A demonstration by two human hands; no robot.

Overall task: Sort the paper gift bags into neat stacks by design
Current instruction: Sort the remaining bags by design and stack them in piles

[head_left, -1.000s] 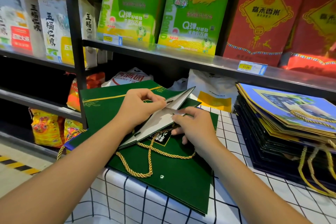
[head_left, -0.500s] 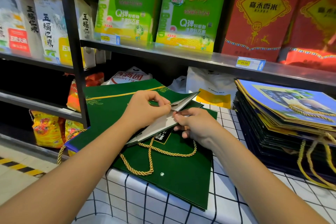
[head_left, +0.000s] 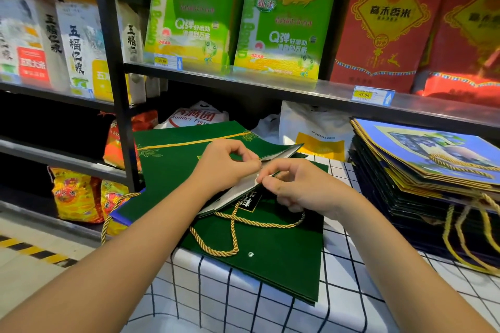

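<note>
Since a second ago your left hand [head_left: 224, 163] and right hand [head_left: 292, 184] have drawn together. Both grips now pinch the mouth edge of the green gift bag [head_left: 173, 167], whose opening has narrowed from gaping to nearly flat. The bag lies on the green stack [head_left: 270, 265] on the desk [head_left: 351, 292], with the gold cord handle [head_left: 232, 227] loose across it. Blue stack [head_left: 422, 167] sits apart, right. Judgement: flattening step nearly done; squaring to the stack remains.

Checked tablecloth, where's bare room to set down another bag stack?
Free: the checked tablecloth strip between the green bags and the blue-topped stack, and its near edge below the green bags. Crowded: the centre, where the left hand and right hand pinch a bag's edge.
</note>
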